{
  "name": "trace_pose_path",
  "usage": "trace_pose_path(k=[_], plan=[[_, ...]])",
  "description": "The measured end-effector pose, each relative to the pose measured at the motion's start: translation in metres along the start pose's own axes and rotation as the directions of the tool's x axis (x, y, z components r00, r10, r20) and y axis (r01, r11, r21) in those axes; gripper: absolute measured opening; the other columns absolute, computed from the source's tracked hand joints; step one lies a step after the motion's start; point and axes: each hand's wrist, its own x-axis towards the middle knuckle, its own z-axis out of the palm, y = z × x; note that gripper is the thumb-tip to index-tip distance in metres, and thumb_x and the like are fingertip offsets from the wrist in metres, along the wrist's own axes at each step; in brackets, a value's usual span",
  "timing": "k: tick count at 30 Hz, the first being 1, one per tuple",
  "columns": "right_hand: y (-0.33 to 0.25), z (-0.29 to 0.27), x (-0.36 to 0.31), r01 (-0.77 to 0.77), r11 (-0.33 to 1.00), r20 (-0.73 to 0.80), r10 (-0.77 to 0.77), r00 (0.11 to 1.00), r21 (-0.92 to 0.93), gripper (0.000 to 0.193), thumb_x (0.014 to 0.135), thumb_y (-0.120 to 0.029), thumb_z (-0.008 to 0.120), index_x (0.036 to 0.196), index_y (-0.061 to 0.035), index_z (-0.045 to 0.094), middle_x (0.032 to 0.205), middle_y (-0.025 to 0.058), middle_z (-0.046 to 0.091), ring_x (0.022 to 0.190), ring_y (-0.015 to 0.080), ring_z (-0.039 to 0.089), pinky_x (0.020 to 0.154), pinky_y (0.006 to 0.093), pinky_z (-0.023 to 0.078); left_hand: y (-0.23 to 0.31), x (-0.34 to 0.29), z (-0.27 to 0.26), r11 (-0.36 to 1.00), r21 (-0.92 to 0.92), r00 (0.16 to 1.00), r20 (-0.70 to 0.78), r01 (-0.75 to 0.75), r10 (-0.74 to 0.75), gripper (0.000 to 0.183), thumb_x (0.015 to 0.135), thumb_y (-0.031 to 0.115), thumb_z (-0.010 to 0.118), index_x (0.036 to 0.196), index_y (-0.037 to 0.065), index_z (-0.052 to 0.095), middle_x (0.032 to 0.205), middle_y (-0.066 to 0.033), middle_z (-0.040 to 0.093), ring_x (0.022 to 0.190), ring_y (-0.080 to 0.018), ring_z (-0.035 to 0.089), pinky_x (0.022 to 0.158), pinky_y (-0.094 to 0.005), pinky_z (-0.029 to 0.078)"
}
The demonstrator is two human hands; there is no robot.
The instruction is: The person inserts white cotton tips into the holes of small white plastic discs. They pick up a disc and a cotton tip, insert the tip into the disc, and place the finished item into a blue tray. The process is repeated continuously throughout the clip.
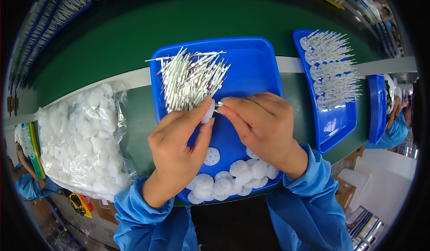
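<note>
Between the thumb and fingers of my left hand (pixel 179 143) is a white plastic disc (pixel 208 112), held on edge. My right hand (pixel 264 125) pinches a thin white stick (pixel 218 106) against the disc's face; whether it sits in a hole I cannot tell. Both hands are over a blue tray (pixel 251 67). In the tray's far left part lies a heap of thin white sticks (pixel 192 78). Loose white discs (pixel 221 186) with small holes gather along its near edge, and one single disc (pixel 212 156) lies just beyond them.
To the left is a clear plastic bag (pixel 85 143) full of white discs. A second blue tray (pixel 333 127) on the right carries rows of discs with sticks (pixel 331 67). A green table (pixel 134 22) lies underneath. Other people (pixel 396 125) sit at both sides.
</note>
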Motion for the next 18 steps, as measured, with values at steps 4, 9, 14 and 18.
trace_pose_path(k=[4,9,14,18], plan=[[-0.002,-0.001,-0.001,0.0,1.0,-0.003,0.0,1.0,-0.002,0.018,0.082,-0.01,0.087,0.097,-0.0079,0.078,0.081,0.0048,0.077,0.064,0.0252,0.072,0.06,0.0376,0.055,0.001,0.0,0.001,0.999,-0.049,1.0,0.015,-0.001,0.001,0.046,0.082,-0.008,0.084,0.128,0.001,0.081,0.093,-0.0136,0.081,0.077,-0.0245,0.074,0.071,-0.0339,0.059],[-0.003,-0.004,0.002,-0.016,1.0,-0.016,0.016,1.0,0.0,0.016,0.084,-0.01,0.086,0.098,-0.0086,0.079,0.082,0.0051,0.078,0.066,0.0253,0.073,0.062,0.0367,0.055,-0.004,-0.005,0.005,0.958,-0.255,0.991,0.051,0.131,-0.122,0.047,0.085,-0.003,0.087,0.13,0.002,0.079,0.115,-0.0149,0.082,0.087,-0.0197,0.073,0.077,-0.0319,0.059],[0.0,-0.009,0.003,-0.059,0.991,0.044,0.054,0.998,0.12,0.021,0.084,-0.009,0.088,0.104,-0.0078,0.08,0.091,0.0076,0.079,0.078,0.0257,0.076,0.072,0.0348,0.058,-0.006,0.002,0.002,0.792,-0.545,0.961,0.12,0.275,-0.251,0.051,0.084,0.005,0.092,0.132,0.006,0.076,0.129,-0.0117,0.074,0.105,-0.0189,0.069,0.083,-0.0323,0.059],[0.007,-0.018,0.006,-0.23,0.859,0.149,0.181,0.972,0.457,0.036,0.085,-0.001,0.085,0.12,-0.0031,0.078,0.108,0.0117,0.076,0.099,0.0216,0.075,0.089,0.0332,0.06,-0.007,0.006,-0.003,0.97,-0.244,1.0,0.012,0.025,-0.023,0.055,0.077,0.003,0.094,0.128,0.008,0.077,0.122,-0.0096,0.072,0.106,-0.0246,0.069,0.086,-0.0331,0.057]])
